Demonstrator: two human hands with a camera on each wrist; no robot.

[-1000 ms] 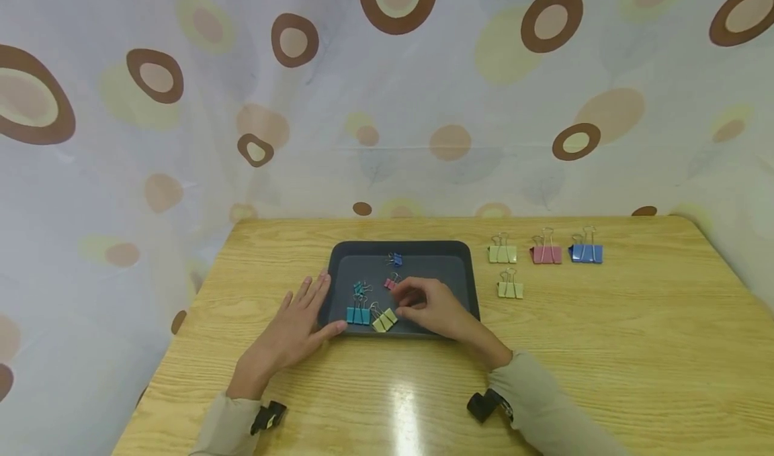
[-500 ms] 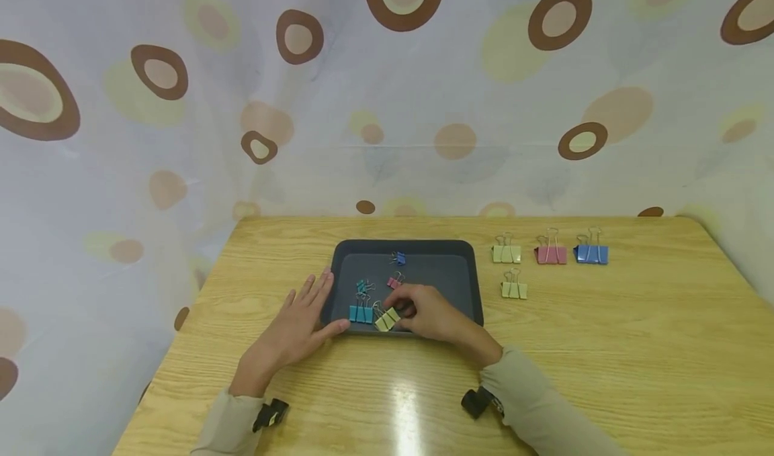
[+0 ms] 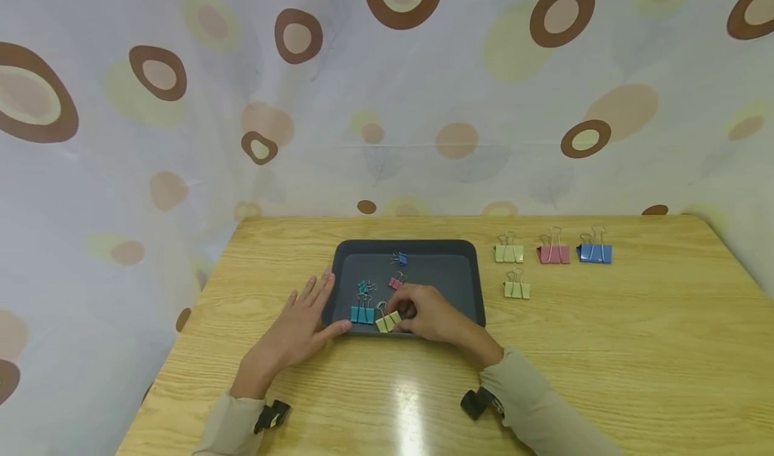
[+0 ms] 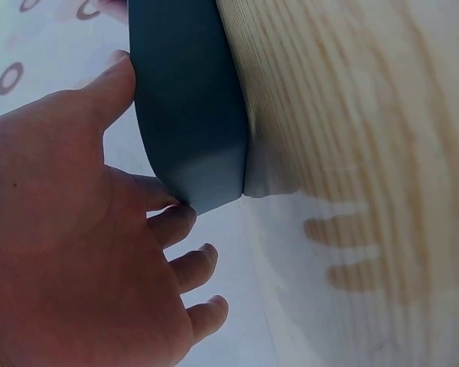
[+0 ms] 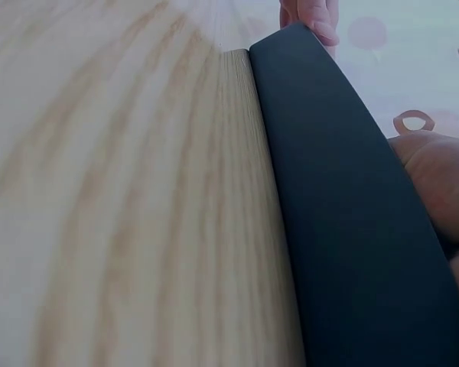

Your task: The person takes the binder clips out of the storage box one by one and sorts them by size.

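Note:
A dark grey tray (image 3: 447, 275) lies on the wooden table with small binder clips in it. My left hand (image 3: 294, 338) rests with straight fingers on its left rim, thumb at the near left corner; the left wrist view shows this hand (image 4: 99, 222) against the tray wall (image 4: 187, 99). Inside the tray, my right hand (image 3: 432, 313) pinches the right end of a yellow binder clip (image 3: 387, 322). Left of that clip stands a teal binder clip (image 3: 362, 315), with a smaller teal clip (image 3: 365, 287) behind. A small pink clip (image 3: 396, 282) and a small blue clip (image 3: 401, 258) lie farther back.
Right of the tray, a pale yellow-green clip (image 3: 509, 254), a pink clip (image 3: 553, 254) and a blue clip (image 3: 595, 254) stand in a row. A second yellow-green clip (image 3: 517, 290) stands nearer. A patterned cloth (image 3: 387, 107) hangs behind the table.
My right hand has come down and left onto the yellow clip and taken hold of it. That clip has turned a little straighter. My left hand has stayed on the tray rim.

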